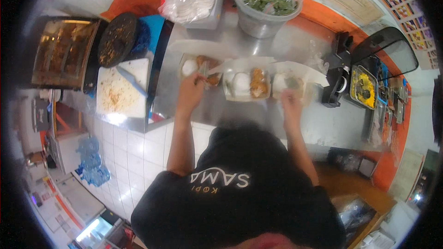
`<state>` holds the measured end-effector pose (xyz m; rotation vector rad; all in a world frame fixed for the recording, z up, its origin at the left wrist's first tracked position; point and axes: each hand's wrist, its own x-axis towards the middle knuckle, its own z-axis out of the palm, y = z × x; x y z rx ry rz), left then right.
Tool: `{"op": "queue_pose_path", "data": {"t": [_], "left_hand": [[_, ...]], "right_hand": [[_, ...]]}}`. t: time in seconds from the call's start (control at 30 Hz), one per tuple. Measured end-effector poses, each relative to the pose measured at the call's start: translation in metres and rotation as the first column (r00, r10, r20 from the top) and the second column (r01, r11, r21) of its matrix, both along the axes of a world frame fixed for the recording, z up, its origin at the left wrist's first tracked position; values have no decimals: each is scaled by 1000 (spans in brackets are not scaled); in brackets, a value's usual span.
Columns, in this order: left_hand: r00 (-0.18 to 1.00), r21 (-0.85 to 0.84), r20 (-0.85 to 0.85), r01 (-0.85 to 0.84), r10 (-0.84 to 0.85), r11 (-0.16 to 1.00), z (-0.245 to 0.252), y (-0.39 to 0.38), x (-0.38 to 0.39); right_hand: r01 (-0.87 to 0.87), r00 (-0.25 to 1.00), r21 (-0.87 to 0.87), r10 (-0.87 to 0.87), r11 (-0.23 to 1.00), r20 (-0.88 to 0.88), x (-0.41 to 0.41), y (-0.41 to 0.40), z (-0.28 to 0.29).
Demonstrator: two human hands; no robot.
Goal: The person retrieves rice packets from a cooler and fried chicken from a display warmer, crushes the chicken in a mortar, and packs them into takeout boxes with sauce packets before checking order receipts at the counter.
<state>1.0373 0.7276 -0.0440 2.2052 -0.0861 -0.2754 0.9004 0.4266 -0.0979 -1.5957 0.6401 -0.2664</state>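
Note:
Three paper food boxes stand in a row on the steel counter before me. In the left box [183,63] lie a white rice mound [190,67] and browned pieces of food [204,61]. My left hand [192,88] pinches a small clear plastic packet [205,68] over this box. The middle box [228,95] holds a rice mound [241,82] and fried golden-brown food [258,83]. At the front of the right box [308,88] is my right hand [291,100], blurred, with its fingertips close to something green [292,83]. Its grip is unclear.
A clear tub [252,24] of green leafy packets and a plastic-wrapped white stack [190,0] stand behind. At left, a blue-handled knife [131,81] lies on a white cutting board [107,76], near a dark round mortar [117,38]. A container of yellow food [368,91] is right.

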Motion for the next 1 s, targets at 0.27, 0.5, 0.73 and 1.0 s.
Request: {"op": "queue_pose_path", "data": {"t": [0.27,0.5,0.73,1.0], "left_hand": [[945,-671,-13,234,-327,704,31,-52,-33],[968,-354,53,247,-245,902,12,-40,-11],[905,-234,-161,353,-394,906,-18,-56,-58],[687,-302,-110,666,-719,682,-35,-121,-66]], "right_hand": [[-713,701,51,711,700,52,71,54,81],[-59,920,113,11,992,391,173,-25,149],[-77,955,-177,21,981,-297,46,-86,47],[-357,923,-732,98,580,-373,-14,-64,-40]]}}
